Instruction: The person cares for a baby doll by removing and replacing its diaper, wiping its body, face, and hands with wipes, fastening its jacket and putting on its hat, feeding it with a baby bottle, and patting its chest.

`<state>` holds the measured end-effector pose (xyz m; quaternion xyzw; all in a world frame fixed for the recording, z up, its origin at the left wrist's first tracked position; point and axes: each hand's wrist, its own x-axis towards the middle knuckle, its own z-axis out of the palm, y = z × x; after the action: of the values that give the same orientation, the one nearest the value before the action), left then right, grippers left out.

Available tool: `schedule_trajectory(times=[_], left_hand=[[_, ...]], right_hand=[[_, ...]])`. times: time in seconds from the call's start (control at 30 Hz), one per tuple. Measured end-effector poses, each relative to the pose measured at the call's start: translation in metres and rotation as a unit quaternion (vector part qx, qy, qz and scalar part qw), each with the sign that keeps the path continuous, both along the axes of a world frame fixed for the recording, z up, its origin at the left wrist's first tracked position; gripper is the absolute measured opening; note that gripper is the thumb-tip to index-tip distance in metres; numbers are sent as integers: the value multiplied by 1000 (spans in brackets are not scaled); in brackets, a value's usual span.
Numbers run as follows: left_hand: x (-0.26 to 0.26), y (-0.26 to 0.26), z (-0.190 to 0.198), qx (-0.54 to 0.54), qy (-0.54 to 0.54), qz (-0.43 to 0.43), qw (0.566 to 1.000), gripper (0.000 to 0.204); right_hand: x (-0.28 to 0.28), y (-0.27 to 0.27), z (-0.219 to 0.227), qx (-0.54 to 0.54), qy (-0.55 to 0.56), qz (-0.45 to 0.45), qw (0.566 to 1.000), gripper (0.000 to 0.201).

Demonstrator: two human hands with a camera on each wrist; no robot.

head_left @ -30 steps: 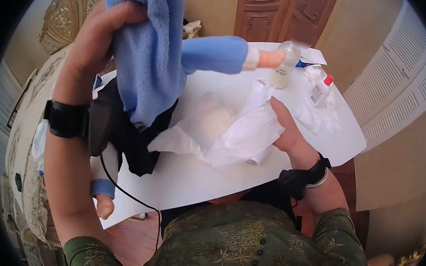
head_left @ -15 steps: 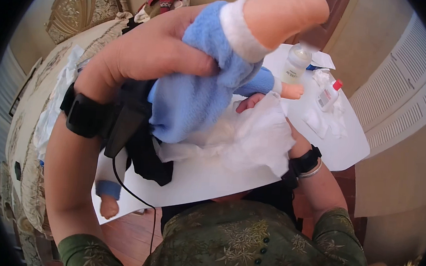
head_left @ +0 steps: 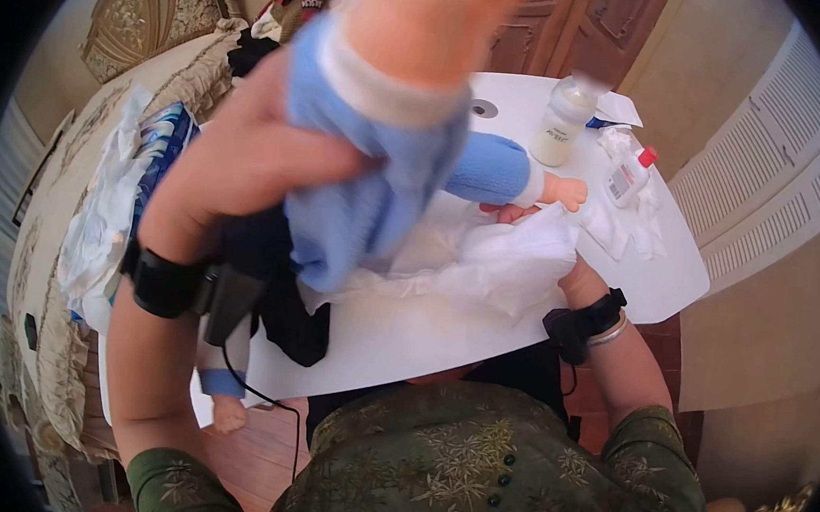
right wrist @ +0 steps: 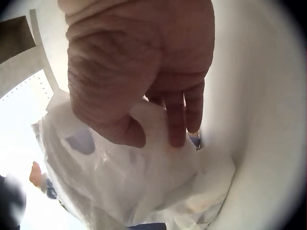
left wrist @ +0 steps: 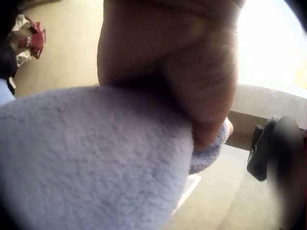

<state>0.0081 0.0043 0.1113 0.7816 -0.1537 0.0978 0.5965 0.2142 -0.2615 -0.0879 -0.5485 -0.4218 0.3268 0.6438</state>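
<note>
Above the middle of the white surface [head_left: 375, 349], a blue-clad doll [head_left: 366, 201] has one leg raised, the person's left hand [head_left: 246, 154] wrapped round its fleece [left wrist: 96, 158] just below the bare foot [head_left: 416, 28]; the other leg [head_left: 492, 169] points toward the far right corner, where two bottles [head_left: 562, 124] [head_left: 627, 179] stand. Nearer the right edge, the right hand [right wrist: 141, 72] pinches a crumpled white diaper [head_left: 514, 259] between thumb and fingers. I'd guess the doll is light, its fleece soft and liable to slide, its foot firm and perhaps slippery, so the ankle through the cloth seems the surest hold. The diaper looks limp and tearable, best taken by its border. Whether it touches the doll, I can't tell.
</note>
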Motion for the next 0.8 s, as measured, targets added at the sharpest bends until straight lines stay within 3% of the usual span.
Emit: schedule_trajectory(times=[0.1, 0.17, 0.2, 0.27, 0.5, 0.57, 0.6, 0.67, 0.77, 0.8], left_hand=[[11, -18, -20, 64, -104, -7, 992, 63], [13, -27, -27, 55, -114, -1, 992, 62], [13, -32, -30, 48, -123, 5, 991, 61], [9, -41, -36, 69, -130, 14, 989, 61], [-3, -61, -62, 173, -207, 46, 962, 55], [-5, -63, -65, 164, -219, 31, 961, 57], [-6, -65, -67, 166, -218, 30, 961, 57], [-6, -76, -73, 219, -201, -32, 954, 59], [-9, -89, -86, 326, -185, -82, 923, 65], [-10, -91, -89, 326, -186, -84, 923, 65]], right_hand=[[-7, -6, 4, -14, 19, -9, 1000, 41], [-29, -13, 28, -83, 134, -95, 983, 43], [-36, -17, 32, -84, 134, -97, 983, 43], [-47, -24, 33, -14, -74, -101, 992, 46], [-57, -40, -6, -14, -73, -138, 988, 66], [-61, -31, -5, 79, 175, -42, 981, 69], [-66, -35, 0, 80, 176, -42, 980, 69], [-93, -29, 53, 70, 296, -97, 948, 66], [-66, -32, 21, 33, 207, -48, 977, 62], [-62, -38, 18, 76, 61, -14, 995, 59]])
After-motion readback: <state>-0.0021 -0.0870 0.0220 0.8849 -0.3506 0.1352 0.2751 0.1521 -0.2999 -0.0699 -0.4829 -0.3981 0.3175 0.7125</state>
